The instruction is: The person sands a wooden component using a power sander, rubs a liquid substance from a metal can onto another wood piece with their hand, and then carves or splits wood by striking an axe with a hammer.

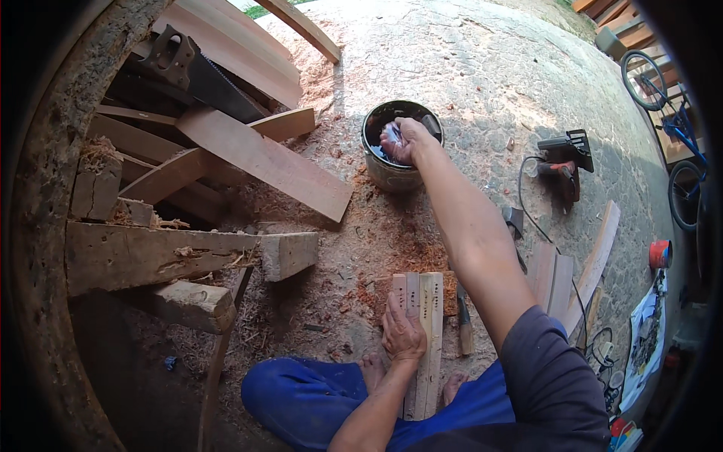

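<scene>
Down at the dark bucket [393, 178], which stands on the sawdust-strewn ground [489, 83], I have the right hand [407, 141] over the mouth with its fingers curled; whether they are closed on something I cannot tell. Well apart from it, the left hand [404, 335] rests on the wooden strips [431, 324], which lie side by side between the bare feet [372, 373], their far ends over a reddish wood block [450, 294]. To do this well, I would let the left palm press the strips flush and even, and lift the right hand straight up so that the wrist clears the rim. I would also mind the wooden-handled tool [466, 339], perhaps a chisel, just right of the strips
</scene>
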{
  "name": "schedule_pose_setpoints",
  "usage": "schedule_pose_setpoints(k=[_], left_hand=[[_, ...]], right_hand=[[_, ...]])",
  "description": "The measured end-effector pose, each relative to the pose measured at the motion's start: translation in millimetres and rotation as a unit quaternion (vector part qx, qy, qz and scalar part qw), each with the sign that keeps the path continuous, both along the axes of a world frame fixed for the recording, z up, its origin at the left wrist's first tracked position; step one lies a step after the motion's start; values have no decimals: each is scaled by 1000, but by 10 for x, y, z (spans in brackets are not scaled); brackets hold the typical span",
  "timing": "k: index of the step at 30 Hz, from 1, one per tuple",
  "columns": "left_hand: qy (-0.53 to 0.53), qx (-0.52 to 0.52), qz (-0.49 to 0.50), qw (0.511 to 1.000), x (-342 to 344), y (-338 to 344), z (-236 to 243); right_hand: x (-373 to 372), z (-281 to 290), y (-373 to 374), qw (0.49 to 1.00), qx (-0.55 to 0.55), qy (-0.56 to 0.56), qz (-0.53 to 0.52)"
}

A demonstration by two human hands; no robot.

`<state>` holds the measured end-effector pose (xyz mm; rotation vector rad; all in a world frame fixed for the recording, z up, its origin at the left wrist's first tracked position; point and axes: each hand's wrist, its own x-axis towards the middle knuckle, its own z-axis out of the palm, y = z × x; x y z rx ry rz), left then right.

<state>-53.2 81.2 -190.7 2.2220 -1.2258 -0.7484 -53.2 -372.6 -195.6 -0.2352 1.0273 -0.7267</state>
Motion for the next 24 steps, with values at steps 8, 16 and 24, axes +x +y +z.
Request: schedule_pose_setpoints(k=[8, 16, 24], left_hand=[[113, -83, 110, 984, 99, -16, -151], [64, -7, 149, 987, 165, 579, -422], [97, 120, 204, 967, 155, 548, -126]], right_hand=[[-196, 675, 811, 990, -15, -134, 49], [-410, 536, 2807, 969, 24, 124, 214], [-677, 498, 3386, 735, -350, 421, 401]])
